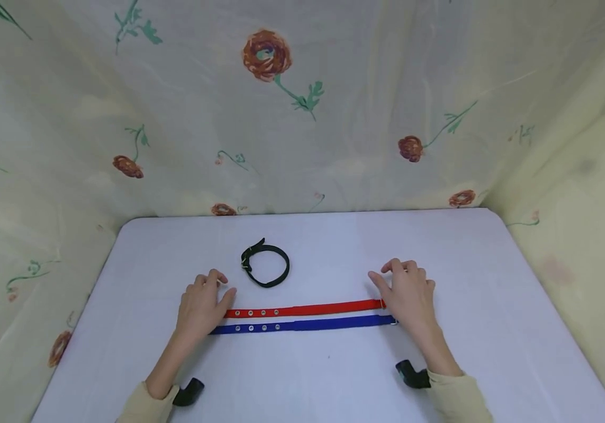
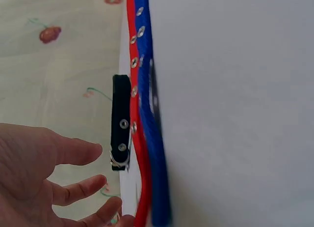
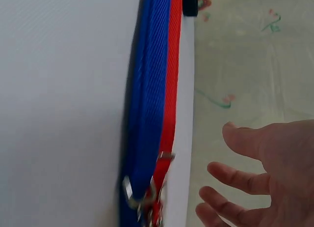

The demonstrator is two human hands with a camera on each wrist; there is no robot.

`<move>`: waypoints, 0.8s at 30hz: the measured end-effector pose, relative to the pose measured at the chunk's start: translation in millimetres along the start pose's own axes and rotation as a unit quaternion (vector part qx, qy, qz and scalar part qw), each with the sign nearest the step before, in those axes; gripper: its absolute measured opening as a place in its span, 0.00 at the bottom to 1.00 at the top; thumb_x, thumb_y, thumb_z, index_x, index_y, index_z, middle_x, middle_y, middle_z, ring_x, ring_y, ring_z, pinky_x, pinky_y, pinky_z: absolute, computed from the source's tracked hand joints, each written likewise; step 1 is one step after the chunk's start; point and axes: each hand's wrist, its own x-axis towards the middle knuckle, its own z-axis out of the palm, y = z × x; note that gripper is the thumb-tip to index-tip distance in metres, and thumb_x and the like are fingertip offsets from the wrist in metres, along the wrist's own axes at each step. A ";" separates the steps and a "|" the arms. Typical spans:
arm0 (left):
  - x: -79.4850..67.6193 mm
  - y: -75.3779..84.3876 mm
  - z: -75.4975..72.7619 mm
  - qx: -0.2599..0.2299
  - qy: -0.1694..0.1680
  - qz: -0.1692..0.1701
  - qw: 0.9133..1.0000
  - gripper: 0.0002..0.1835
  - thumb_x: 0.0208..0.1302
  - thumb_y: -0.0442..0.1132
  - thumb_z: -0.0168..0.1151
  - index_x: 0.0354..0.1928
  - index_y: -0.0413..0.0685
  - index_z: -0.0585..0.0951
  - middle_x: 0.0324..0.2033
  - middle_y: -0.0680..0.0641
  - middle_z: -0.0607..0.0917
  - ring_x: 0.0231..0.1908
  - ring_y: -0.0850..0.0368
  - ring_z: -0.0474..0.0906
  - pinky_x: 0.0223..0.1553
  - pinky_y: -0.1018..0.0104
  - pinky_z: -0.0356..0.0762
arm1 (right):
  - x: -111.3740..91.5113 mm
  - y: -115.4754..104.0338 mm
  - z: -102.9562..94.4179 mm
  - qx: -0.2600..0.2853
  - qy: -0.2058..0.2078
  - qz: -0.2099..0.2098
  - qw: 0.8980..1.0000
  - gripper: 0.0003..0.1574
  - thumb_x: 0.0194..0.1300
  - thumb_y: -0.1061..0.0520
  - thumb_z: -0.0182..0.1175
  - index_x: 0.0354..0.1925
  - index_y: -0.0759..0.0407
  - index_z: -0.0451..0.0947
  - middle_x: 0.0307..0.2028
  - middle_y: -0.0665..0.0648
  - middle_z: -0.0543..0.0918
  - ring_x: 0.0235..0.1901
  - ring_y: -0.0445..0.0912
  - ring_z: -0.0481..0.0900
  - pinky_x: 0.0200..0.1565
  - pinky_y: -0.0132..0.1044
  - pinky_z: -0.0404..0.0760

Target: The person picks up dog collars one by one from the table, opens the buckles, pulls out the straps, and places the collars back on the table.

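A red strap (image 1: 323,308) and a blue strap (image 1: 328,323) lie side by side across the table, each with several metal eyelets near its left end. Metal buckle hardware (image 3: 140,192) shows at their right ends. Over the left ends hovers my left hand (image 1: 203,305), fingers loosely bent, nothing between them. My right hand (image 1: 408,294) is above the buckle ends, thumb and fingers spread and holding nothing. Behind the straps a black strap (image 1: 287,267) is buckled into a ring; its eyelets and buckle show in the left wrist view.
The straps rest on a white-covered table (image 1: 328,376) with rounded far corners. Cream curtain (image 1: 334,158) with a flower print surrounds its back and sides. Black wrist devices (image 1: 412,375) stick out from both sleeves, low over the table.
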 end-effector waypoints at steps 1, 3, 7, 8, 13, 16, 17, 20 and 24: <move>3.5 2.8 0.7 -0.003 -0.003 0.006 1.000 0.18 0.74 0.47 0.69 0.55 0.42 0.81 0.53 0.30 0.85 0.44 0.37 0.82 0.42 0.47 0.79 | 2.6 -5.1 1.8 0.002 -0.007 -0.005 1.000 0.25 0.77 0.44 0.65 0.53 0.65 0.80 0.57 0.76 0.81 0.57 0.72 0.76 0.56 0.68 0.69; 10.4 8.2 2.4 -0.018 -0.010 0.015 1.000 0.18 0.75 0.47 0.68 0.56 0.42 0.80 0.53 0.30 0.85 0.45 0.37 0.82 0.43 0.46 0.81 | 8.4 -15.0 6.5 0.005 -0.019 -0.016 1.000 0.24 0.77 0.44 0.65 0.53 0.64 0.80 0.56 0.75 0.82 0.57 0.70 0.78 0.56 0.66 0.70; 25.3 17.2 7.8 -0.063 -0.023 0.027 0.997 0.21 0.76 0.46 0.66 0.61 0.40 0.78 0.56 0.30 0.85 0.51 0.34 0.83 0.49 0.41 0.84 | 23.3 -34.2 18.5 0.022 -0.046 -0.039 0.998 0.24 0.77 0.45 0.66 0.56 0.64 0.80 0.54 0.71 0.84 0.54 0.65 0.80 0.56 0.64 0.72; 29.5 19.2 9.3 -0.075 -0.026 0.027 0.997 0.22 0.77 0.45 0.66 0.62 0.39 0.77 0.56 0.30 0.84 0.53 0.34 0.83 0.51 0.41 0.84 | 27.4 -38.8 21.9 0.028 -0.054 -0.045 0.997 0.25 0.77 0.45 0.66 0.57 0.64 0.80 0.54 0.70 0.84 0.54 0.64 0.81 0.57 0.64 0.73; 50.2 29.0 17.6 -0.115 -0.036 0.015 0.993 0.26 0.78 0.45 0.64 0.68 0.37 0.73 0.58 0.30 0.82 0.53 0.38 0.81 0.52 0.44 0.84 | 45.7 -60.3 41.9 0.049 -0.086 -0.061 0.993 0.27 0.78 0.44 0.65 0.62 0.63 0.78 0.55 0.66 0.87 0.54 0.61 0.84 0.62 0.66 0.75; 59.1 33.5 20.7 -0.123 -0.032 -0.005 0.992 0.28 0.78 0.46 0.65 0.69 0.37 0.72 0.58 0.30 0.81 0.50 0.40 0.80 0.50 0.46 0.83 | 52.9 -73.0 54.6 0.054 -0.095 -0.065 0.992 0.28 0.79 0.44 0.64 0.63 0.62 0.78 0.55 0.65 0.88 0.53 0.60 0.86 0.62 0.64 0.78; 61.1 34.6 21.2 -0.123 -0.030 -0.012 0.992 0.28 0.78 0.47 0.65 0.69 0.37 0.73 0.58 0.30 0.81 0.49 0.41 0.79 0.49 0.47 0.83 | 54.7 -77.1 58.6 0.056 -0.097 -0.066 0.991 0.28 0.79 0.44 0.64 0.63 0.62 0.78 0.55 0.65 0.88 0.52 0.59 0.86 0.62 0.63 0.79; 65.8 36.5 22.2 -0.116 -0.025 -0.026 0.993 0.28 0.78 0.47 0.64 0.69 0.36 0.73 0.57 0.29 0.81 0.48 0.40 0.78 0.47 0.47 0.82 | 58.4 -88.3 68.8 0.064 -0.102 -0.071 0.990 0.28 0.78 0.44 0.65 0.64 0.62 0.78 0.55 0.65 0.88 0.52 0.58 0.87 0.61 0.60 0.82; 69.4 38.6 24.0 -0.099 -0.021 -0.031 0.994 0.28 0.78 0.46 0.63 0.69 0.35 0.72 0.57 0.27 0.80 0.44 0.40 0.79 0.45 0.47 0.81 | 60.5 -100.0 78.7 0.069 -0.109 -0.074 0.989 0.29 0.77 0.45 0.66 0.64 0.63 0.78 0.55 0.65 0.87 0.52 0.57 0.86 0.59 0.57 0.84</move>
